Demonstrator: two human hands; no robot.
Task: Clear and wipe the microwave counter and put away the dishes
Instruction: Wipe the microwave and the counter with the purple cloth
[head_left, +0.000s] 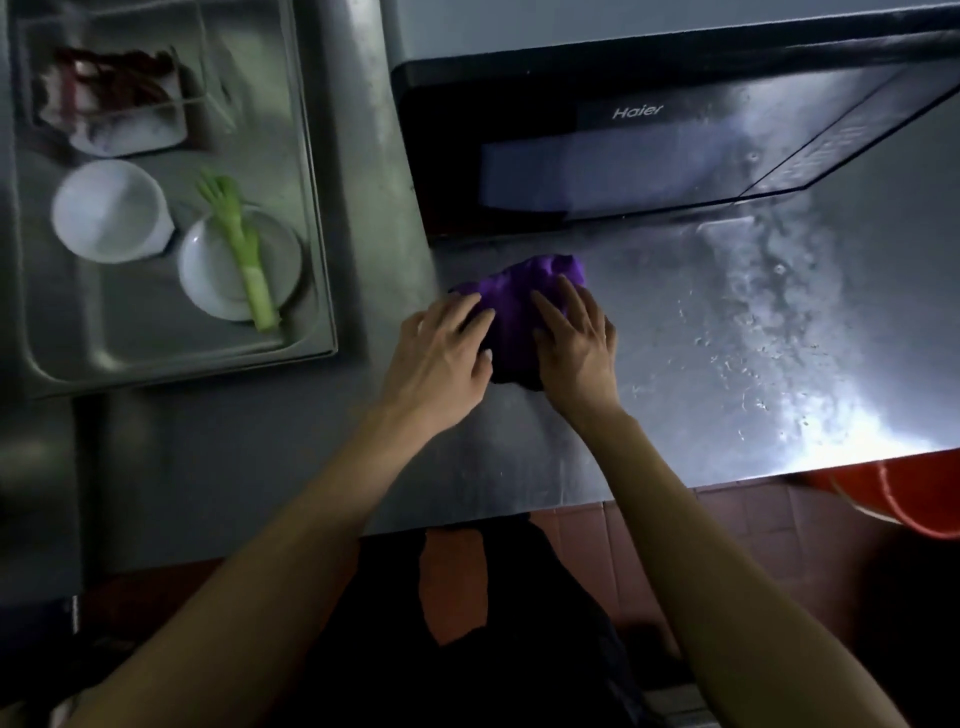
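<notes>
The desk (675, 395) is brushed metal, shiny and wet-speckled to the right of the soft, matt purple cloth (524, 306), while left of that cloth the steel sink (311, 291) holds glossy white dishes (208, 270) and a smooth green plastic fork (244, 254).
</notes>
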